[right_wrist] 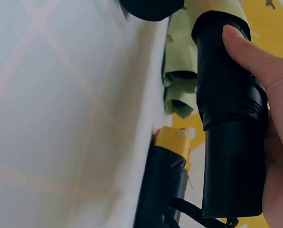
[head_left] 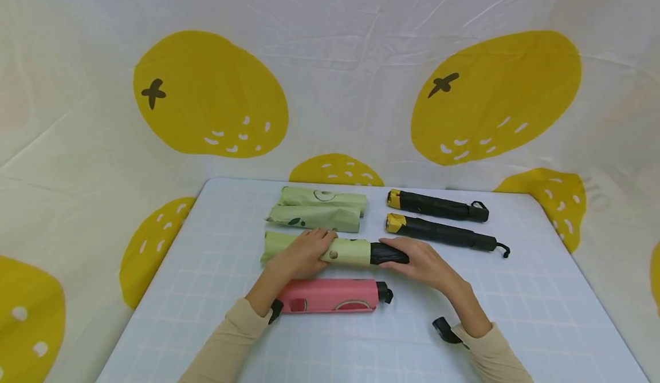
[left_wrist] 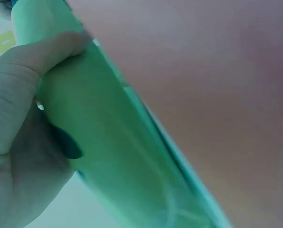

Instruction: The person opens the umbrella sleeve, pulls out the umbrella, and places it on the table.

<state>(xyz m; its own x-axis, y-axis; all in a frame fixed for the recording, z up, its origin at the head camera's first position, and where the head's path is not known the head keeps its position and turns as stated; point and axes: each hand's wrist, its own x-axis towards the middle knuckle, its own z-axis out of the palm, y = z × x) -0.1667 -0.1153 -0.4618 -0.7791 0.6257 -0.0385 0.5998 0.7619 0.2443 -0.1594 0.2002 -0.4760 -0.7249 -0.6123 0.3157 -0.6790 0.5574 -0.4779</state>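
Umbrella (head_left: 387, 253) partly inside green sleeve (head_left: 356, 251), lower middle of frame; seems midway, in or out unclear. Two bare umbrellas (head_left: 438, 206), right of centre, and two loose sleeves (head_left: 322, 218), mid-frame, look separated; pink umbrella (head_left: 337, 296), nearer bottom edge, sleeved. Left hand (head_left: 303, 253) wraps green sleeve; right hand (head_left: 425, 263) grips umbrella's end, arms angling inward.

Probably a makeshift booth, fruit-printed sheeting (head_left: 350, 102) around a checked table (head_left: 361, 348)

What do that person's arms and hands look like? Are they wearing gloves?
No gloves: the left hand and right hand are bare. The left sleeve and right sleeve are plain beige. A black gadget pokes out beside the left one, and another black gadget beside the right.
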